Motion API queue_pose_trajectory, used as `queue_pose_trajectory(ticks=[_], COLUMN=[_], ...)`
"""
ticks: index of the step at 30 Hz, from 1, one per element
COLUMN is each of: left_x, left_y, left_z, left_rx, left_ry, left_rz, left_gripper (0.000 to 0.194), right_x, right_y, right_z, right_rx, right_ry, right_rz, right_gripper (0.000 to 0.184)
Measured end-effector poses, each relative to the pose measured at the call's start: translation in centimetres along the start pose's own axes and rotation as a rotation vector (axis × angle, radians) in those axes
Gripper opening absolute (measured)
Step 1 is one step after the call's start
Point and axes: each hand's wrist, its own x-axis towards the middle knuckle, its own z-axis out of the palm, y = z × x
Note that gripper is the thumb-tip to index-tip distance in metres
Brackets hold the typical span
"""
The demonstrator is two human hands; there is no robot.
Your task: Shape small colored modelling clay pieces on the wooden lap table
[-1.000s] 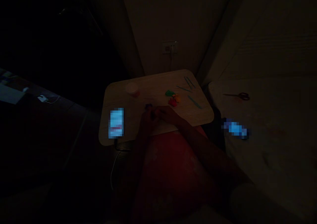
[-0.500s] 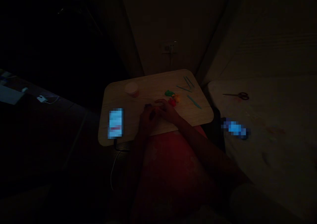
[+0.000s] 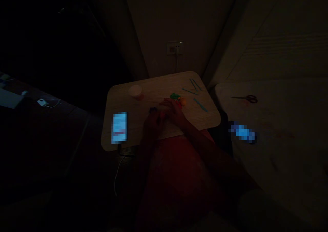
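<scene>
The room is very dark. My left hand (image 3: 151, 122) rests at the near middle of a small light wooden table (image 3: 128, 98), with its fingers curled round a small dark piece I cannot make out. My right hand (image 3: 172, 111) lies just to its right, its fingertips reaching to the coloured clay lumps (image 3: 178, 98) of green, orange and red. Whether those fingers grip any clay is too dim to tell.
A lit phone (image 3: 120, 127) lies at the table's near left. A small pink cup (image 3: 135, 92) stands at the back left, and thin teal sticks (image 3: 197, 95) lie at the right. On the bed to the right are scissors (image 3: 247, 98) and a second glowing screen (image 3: 243, 132).
My right hand has slid forward from beside my left hand to the clay lumps. The left hand has stayed put.
</scene>
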Motion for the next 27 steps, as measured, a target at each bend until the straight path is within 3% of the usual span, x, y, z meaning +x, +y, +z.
queue_pose_trajectory(ticks=[8,14,20,27], left_x=[-0.1,-0.1,0.0,-0.2], left_y=[-0.2,-0.1,-0.3,-0.5], left_z=[-0.1,-0.2,-0.2,-0.4], left_rx=[0.060,-0.031,-0.048,-0.050], left_ry=[-0.011,0.008,-0.059,-0.087], left_rz=[-0.085,-0.101,-0.119,-0.139], left_gripper=[0.028,0.031,0.028,0.022], right_x=[-0.5,-0.2,0.0,0.0], right_y=[-0.3,-0.6,-1.3,-1.6], right_z=[0.3,0.4,0.6,0.3], right_rx=[-0.059,-0.177,-0.416,-0.331], right_ry=[-0.022,0.076,-0.054,-0.137], right_rz=[0.019,0.023,0.049,0.088], right_gripper=[0.068,0.060,0.042,0.042])
